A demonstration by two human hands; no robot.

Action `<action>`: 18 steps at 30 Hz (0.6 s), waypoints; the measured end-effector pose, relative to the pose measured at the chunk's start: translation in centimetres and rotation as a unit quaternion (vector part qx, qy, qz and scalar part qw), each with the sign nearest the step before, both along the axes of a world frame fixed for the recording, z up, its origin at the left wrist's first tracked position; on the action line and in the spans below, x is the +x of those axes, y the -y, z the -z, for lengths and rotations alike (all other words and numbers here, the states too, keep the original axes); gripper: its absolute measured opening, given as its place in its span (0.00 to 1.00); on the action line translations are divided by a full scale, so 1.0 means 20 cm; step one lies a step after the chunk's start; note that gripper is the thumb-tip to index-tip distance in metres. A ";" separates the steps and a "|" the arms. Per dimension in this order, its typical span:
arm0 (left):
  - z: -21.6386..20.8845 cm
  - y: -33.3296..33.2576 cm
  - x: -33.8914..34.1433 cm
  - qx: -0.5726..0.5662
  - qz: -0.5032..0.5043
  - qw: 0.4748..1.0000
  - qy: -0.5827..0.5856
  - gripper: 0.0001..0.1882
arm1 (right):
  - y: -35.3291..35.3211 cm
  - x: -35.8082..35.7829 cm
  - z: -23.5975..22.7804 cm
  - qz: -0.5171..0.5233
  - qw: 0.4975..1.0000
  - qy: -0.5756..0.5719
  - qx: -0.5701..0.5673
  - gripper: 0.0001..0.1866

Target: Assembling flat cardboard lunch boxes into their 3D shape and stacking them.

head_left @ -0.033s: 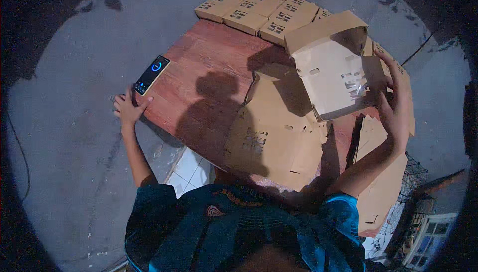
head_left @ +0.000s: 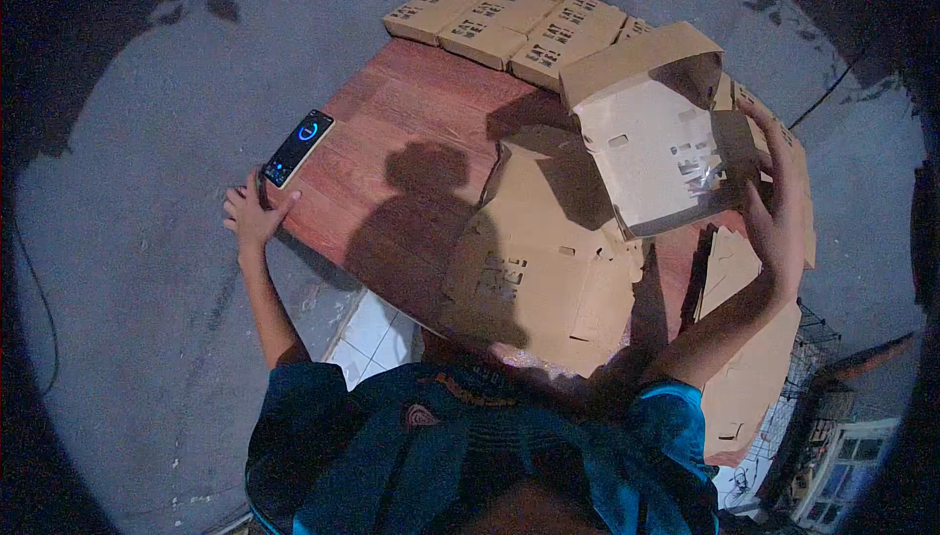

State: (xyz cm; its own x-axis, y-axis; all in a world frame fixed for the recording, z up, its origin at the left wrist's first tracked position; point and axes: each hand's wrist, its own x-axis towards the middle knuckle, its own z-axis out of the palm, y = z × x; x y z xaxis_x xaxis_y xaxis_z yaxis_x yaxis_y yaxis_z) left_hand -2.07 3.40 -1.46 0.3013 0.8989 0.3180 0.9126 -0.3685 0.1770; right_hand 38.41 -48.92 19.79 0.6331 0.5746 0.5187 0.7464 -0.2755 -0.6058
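My left hand [head_left: 257, 216] is at the table's left edge, its fingers spread. It sits right by the lower end of a phone [head_left: 299, 149] with a lit screen; whether a fingertip touches the phone, I cannot tell. My right hand [head_left: 775, 200] grips the right side of a brown cardboard food box [head_left: 654, 158], raised and tilted with its lid up and its pale inside showing. Part of that grip is hidden behind the box wall. Beneath it and nearer me lies an unfolded brown cardboard box blank [head_left: 553, 276], with cut slots and dark print.
Folded brown boxes [head_left: 485, 41] line the far edge of the reddish wood-look table [head_left: 362, 109], more of them continuing behind the raised box. A stack of flat cardboard blanks [head_left: 749, 369] lies at the right, under my right forearm. A wire rack [head_left: 815, 339] stands beyond the right edge.
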 end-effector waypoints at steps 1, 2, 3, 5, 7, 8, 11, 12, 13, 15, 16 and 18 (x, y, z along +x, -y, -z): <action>0.00 0.01 0.00 0.010 0.000 1.000 0.000 0.55 | 0.00 0.00 0.00 0.004 0.999 0.035 -0.012 0.36; 0.00 0.01 0.01 0.028 0.000 1.000 0.002 0.55 | 0.00 0.00 0.00 0.008 0.999 0.036 -0.020 0.36; 0.00 0.02 0.01 0.021 -0.001 1.000 0.000 0.55 | 0.00 0.00 0.00 0.000 1.000 0.030 -0.009 0.36; 0.00 0.02 0.01 0.046 -0.007 0.999 -0.007 0.54 | 0.00 0.00 0.00 -0.009 1.000 0.024 0.002 0.36; 0.00 0.02 0.02 0.042 -0.006 0.999 -0.016 0.54 | 0.00 -0.01 0.00 -0.008 1.000 0.025 -0.008 0.37; -0.01 0.01 0.02 0.053 -0.009 0.998 -0.029 0.54 | -0.01 -0.01 0.00 -0.009 1.000 0.025 -0.007 0.37; -0.02 -0.01 0.03 0.045 0.030 0.998 -0.027 0.53 | -0.02 -0.03 0.01 0.010 0.999 0.027 -0.017 0.32; -0.03 -0.02 0.03 0.043 0.031 0.998 -0.028 0.53 | -0.02 -0.03 0.01 0.005 1.000 0.020 -0.001 0.33; -0.05 -0.03 0.04 0.054 0.063 0.996 -0.036 0.53 | -0.03 -0.03 0.01 0.002 1.000 0.013 0.015 0.33; -0.07 -0.05 0.06 0.067 0.096 0.992 -0.045 0.52 | -0.03 -0.02 0.01 0.003 1.000 0.000 -0.002 0.34; -0.09 -0.06 0.07 0.035 0.095 0.993 -0.054 0.52 | -0.02 -0.02 0.01 0.003 1.000 -0.012 -0.020 0.35; -0.12 -0.09 0.09 0.004 0.093 0.994 -0.063 0.52 | -0.02 -0.02 0.01 -0.009 1.000 -0.011 -0.010 0.35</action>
